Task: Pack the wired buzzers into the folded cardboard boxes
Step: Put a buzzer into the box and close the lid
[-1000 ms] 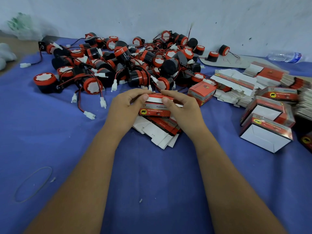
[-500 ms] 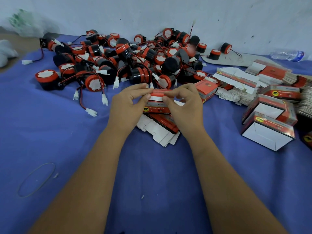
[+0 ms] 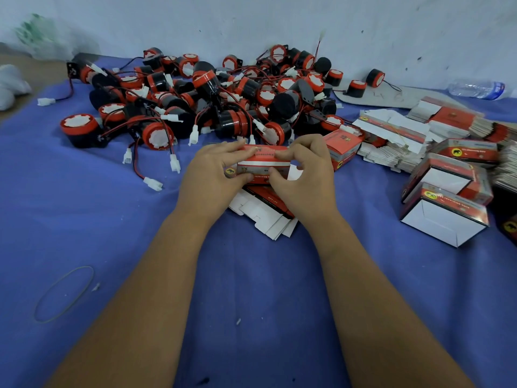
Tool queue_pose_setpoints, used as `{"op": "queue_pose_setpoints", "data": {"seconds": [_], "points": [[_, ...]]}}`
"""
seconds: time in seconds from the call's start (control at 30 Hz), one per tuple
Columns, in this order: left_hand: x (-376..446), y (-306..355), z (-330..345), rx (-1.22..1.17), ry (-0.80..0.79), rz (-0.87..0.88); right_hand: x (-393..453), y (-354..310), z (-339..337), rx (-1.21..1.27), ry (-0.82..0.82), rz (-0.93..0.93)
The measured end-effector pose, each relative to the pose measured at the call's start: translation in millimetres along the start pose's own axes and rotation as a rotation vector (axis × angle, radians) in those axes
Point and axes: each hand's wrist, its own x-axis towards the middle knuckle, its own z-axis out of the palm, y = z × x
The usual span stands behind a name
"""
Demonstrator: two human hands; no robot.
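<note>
Blue cloth [image 3: 140,247] covered the whole work surface below me, and nearest on it lay a thin rubber band [image 3: 64,294] off to my left, well apart from everything else. Further out, both forearms reached to the middle of the cloth, where my left hand [image 3: 208,183] and right hand [image 3: 305,183] were close together, each pinching one end of a small red cardboard box [image 3: 263,163] held between them just above a fanned pile of flat box blanks [image 3: 263,222]. The thumbs pressed its near face and the fingers curled over its top edge; I could not tell whether anything was inside it. To my right stood several folded boxes [image 3: 443,219] with their white insides open toward me, and beyond them lay stacks of unfolded blanks [image 3: 391,135]. One closed red box [image 3: 342,144] sat just beside my right hand. Behind the hands sprawled the heap of wired buzzers [image 3: 212,99], black bodies with red rims, their red and black leads and white plugs tangled together, some trailing onto the cloth. Against the pale wall [image 3: 279,21] at the far right lay a plastic water bottle [image 3: 475,89].
</note>
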Motion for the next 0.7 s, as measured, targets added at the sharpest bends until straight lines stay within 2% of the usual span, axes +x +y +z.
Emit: {"op": "queue_pose_setpoints", "data": {"seconds": [0.37,0.57,0.7], "points": [[-4,-1,2,0.143,0.086,0.104,-4,-4,2,-0.135,0.059,-0.087],[-6,11,10,0.288,0.152,0.327,-4,-5,2,-0.180,0.050,-0.065],[-4,17,12,0.264,0.132,0.291,-5,-8,1,-0.214,0.044,-0.086]]}}
